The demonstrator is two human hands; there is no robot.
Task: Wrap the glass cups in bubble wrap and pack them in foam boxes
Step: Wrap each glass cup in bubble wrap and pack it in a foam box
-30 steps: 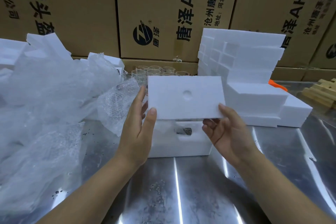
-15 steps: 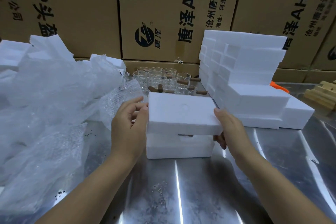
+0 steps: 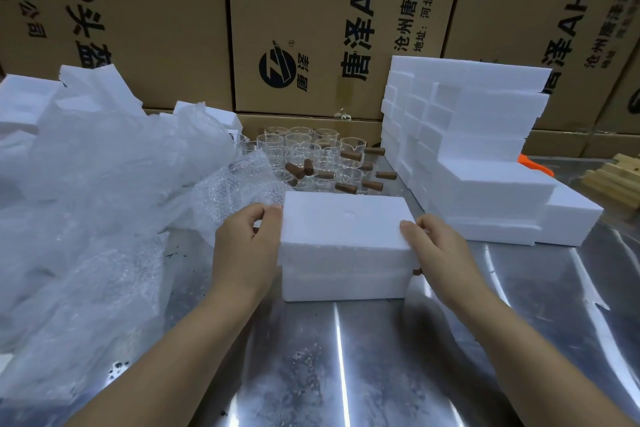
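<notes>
The foam lid (image 3: 346, 222) sat on the foam box (image 3: 343, 282) on the steel table (image 3: 346, 374). The left hand (image 3: 246, 246) gripped the lid's left end and the right hand (image 3: 440, 250) its right end, fingers curled over the edges. Glass cups (image 3: 311, 152) stood just behind, with bubble wrap (image 3: 104, 184) heaped to the left and a foam stack (image 3: 478, 156) to the right.

The foam box (image 3: 346, 229) is white, glass cups (image 3: 311, 146) clear with brown handles (image 3: 346, 188), table (image 3: 346, 374) silver.

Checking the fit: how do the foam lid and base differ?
The lid is gripped by the left hand and right hand; the base rests on the table. The lid overhangs the base's front at both ends. The lid shows a round dimple; the base's top is hidden. Both are white foam.
</notes>
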